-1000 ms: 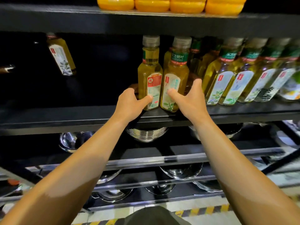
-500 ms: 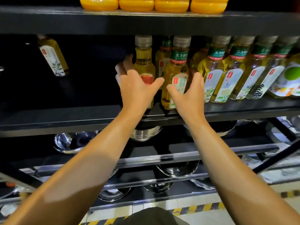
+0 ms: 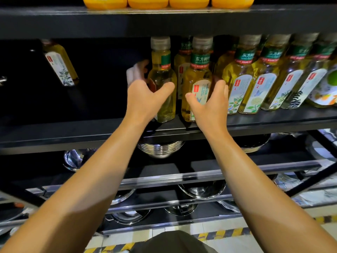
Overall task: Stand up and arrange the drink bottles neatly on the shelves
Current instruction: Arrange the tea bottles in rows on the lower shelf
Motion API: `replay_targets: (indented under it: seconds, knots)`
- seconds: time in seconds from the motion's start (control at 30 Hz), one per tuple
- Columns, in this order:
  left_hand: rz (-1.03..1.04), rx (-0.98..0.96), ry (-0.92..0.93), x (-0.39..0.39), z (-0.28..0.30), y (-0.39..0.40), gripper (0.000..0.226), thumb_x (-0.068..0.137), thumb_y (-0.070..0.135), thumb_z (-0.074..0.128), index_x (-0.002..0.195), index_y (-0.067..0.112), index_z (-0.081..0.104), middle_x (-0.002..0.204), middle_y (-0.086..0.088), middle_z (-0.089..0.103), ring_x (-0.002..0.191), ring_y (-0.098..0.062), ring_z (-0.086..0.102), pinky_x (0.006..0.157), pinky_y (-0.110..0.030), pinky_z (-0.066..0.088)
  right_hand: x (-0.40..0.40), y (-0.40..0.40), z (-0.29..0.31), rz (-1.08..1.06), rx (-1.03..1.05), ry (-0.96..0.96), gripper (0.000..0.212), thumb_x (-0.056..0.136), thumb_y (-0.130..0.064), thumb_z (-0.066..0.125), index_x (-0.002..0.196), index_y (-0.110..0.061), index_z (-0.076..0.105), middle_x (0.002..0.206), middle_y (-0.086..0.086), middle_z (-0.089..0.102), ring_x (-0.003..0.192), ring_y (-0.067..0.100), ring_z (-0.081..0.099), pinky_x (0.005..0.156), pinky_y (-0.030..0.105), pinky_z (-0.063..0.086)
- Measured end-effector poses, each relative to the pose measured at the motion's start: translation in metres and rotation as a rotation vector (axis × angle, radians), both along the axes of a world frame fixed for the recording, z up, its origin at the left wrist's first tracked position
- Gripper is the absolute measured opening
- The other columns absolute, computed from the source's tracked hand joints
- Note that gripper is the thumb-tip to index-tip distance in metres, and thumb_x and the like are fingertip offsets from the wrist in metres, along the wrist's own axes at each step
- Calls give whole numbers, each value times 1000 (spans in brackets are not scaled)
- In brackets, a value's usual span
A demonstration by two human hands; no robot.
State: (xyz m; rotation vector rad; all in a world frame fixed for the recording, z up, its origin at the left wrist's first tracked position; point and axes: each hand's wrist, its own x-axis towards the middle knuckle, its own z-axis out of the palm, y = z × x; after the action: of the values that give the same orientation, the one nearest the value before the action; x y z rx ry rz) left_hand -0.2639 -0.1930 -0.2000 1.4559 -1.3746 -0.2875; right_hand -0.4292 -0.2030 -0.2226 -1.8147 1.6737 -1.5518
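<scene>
- Two tea bottles stand at the front of the middle shelf (image 3: pixel 73 128), at the left end of a packed row: the left bottle (image 3: pixel 162 83) and the right bottle (image 3: pixel 197 83), each with a hand on it
- The left hand (image 3: pixel 144 99) is spread and cupped round the left bottle, thumb across the front of the belly, fingers (image 3: pixel 135 70) reaching behind its left side; it looks like a loose hold, not a firm clamp
- The right hand (image 3: pixel 209 105) is also spread, thumb lying on the front label of the right bottle, fingers round its right side, wedged between it and the row (image 3: pixel 273 79)
- Both bottles are full to the neck, so I judge them fairly heavy for their size and top-steady only while the base sits flat
- The walls look like clear plastic: stiff enough when full, smooth, and likely slippery where bare; the paper label should give better grip
- Best hold, I think, is the wide belly low down, thumb in front and fingers behind, rather than the narrow neck or cap, which would let the bottle swing
- A lone bottle (image 3: pixel 61 64) sits well apart at the far left, tilted in this wide view; the gap between is bare shelf
- Risk: neighbours touch shoulder to shoulder, so a sideways shove could knock the row along
- Orange bottles (image 3: pixel 147 0) sit above, steel bowls (image 3: pixel 160 148) below
</scene>
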Motion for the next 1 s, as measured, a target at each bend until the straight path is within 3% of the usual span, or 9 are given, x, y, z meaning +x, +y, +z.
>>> replay_targets:
  seconds: [0.07, 0.17, 0.3, 0.43, 0.57, 0.67, 0.83, 0.93, 1.0]
  knots:
    - [72, 18, -96, -12, -8, -7, 49, 70, 68, 66, 88, 22, 64, 121, -8, 57, 96, -11, 59, 73, -13, 48, 1, -2, 0, 2, 5, 5, 53, 81, -42, 75, 102, -15, 35, 103, 2, 40, 93, 15, 41, 70, 19, 32]
    - [70, -20, -27, -13, -12, -13, 66, 72, 47, 78, 122, 10, 57, 133, 3, 43, 114, -11, 50, 94, -22, 49, 1, -4, 1, 1, 28, 4, 53, 80, -43, 75, 103, -13, 37, 104, 1, 39, 93, 15, 41, 71, 18, 31]
    - [-128, 67, 94, 4, -5, -8, 83, 75, 33, 83, 144, 25, 38, 140, 9, 47, 120, -2, 47, 90, -14, 44, -1, -4, 0, 14, 35, -7, 57, 80, -43, 75, 110, -7, 42, 104, 1, 40, 94, 15, 41, 74, 23, 34]
    - [-121, 67, 100, 9, -17, -2, 75, 79, 33, 79, 143, 30, 40, 136, 5, 51, 113, -1, 55, 85, -20, 51, -3, -4, 2, 31, 52, -21, 54, 80, -43, 74, 107, -9, 41, 105, 2, 41, 93, 15, 42, 72, 22, 34]
    - [-81, -15, 162, 7, -30, 1, 56, 88, 15, 67, 140, 18, 46, 119, 6, 61, 102, 4, 60, 82, -13, 52, -5, -4, 3, 40, 62, -14, 52, 81, -43, 74, 104, -12, 39, 105, 2, 41, 92, 15, 42, 68, 18, 34]
    - [-54, -71, 275, -6, -31, 2, 54, 85, 18, 64, 137, 14, 48, 116, 5, 66, 106, -3, 63, 91, -26, 55, -2, -4, 4, 25, 67, -20, 53, 81, -43, 74, 105, -10, 40, 104, 2, 41, 92, 14, 41, 63, 17, 31]
    - [33, -25, 89, -29, -23, -3, 81, 77, 41, 79, 142, 16, 39, 118, 8, 61, 106, -2, 57, 80, -3, 42, -2, -3, 3, 19, 58, -17, 54, 80, -43, 75, 106, -8, 43, 104, 2, 41, 93, 14, 42, 72, 21, 32]
    - [70, 19, -2, -18, -20, -10, 68, 77, 34, 80, 135, 17, 48, 127, 0, 49, 104, 3, 47, 78, 2, 35, -7, -2, 4, -6, 35, -16, 55, 80, -42, 76, 109, -6, 45, 105, 1, 40, 94, 13, 40, 72, 18, 30]
    - [-5, 64, 17, -9, -19, -13, 61, 79, 33, 79, 133, 24, 51, 126, 3, 49, 97, 6, 49, 75, -2, 40, -10, -1, 3, -23, 25, -20, 56, 81, -41, 75, 112, -6, 45, 107, 0, 40, 95, 12, 39, 73, 17, 29]
